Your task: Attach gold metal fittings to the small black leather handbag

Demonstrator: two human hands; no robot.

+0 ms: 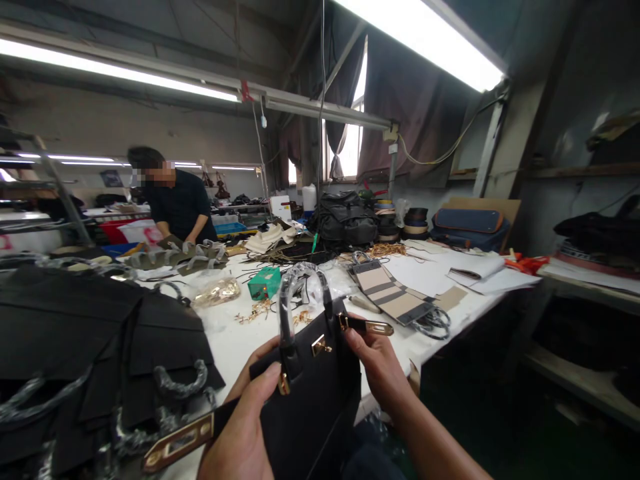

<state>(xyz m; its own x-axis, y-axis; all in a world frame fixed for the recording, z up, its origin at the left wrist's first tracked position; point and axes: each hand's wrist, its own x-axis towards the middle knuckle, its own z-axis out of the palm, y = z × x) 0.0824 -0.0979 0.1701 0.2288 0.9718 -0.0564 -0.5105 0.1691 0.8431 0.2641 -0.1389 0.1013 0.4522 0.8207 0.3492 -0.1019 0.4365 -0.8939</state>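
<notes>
A black, boxy leather-look handbag point(310, 407) is held at the lower centre of the frame, in front of a white-topped worktable point(233, 343). Its front panel faces the viewer, and its arched, plastic-wrapped handle point(286, 313) points toward the top of the frame. The long line of its top edge slants from lower left to upper right; the base runs out of view, so its full length cannot be told.

The left hand point(245, 427) clamps the bag's left upper corner, thumb on the front. The right hand point(383, 367) pinches the right upper corner, thumb beside the metal fitting. A gold-coloured metal turn-lock point(320, 345) sits between them. One gold-trimmed strap end point(180, 443) points lower left; another, black with a gold-coloured plate point(380, 327), points right.
</notes>
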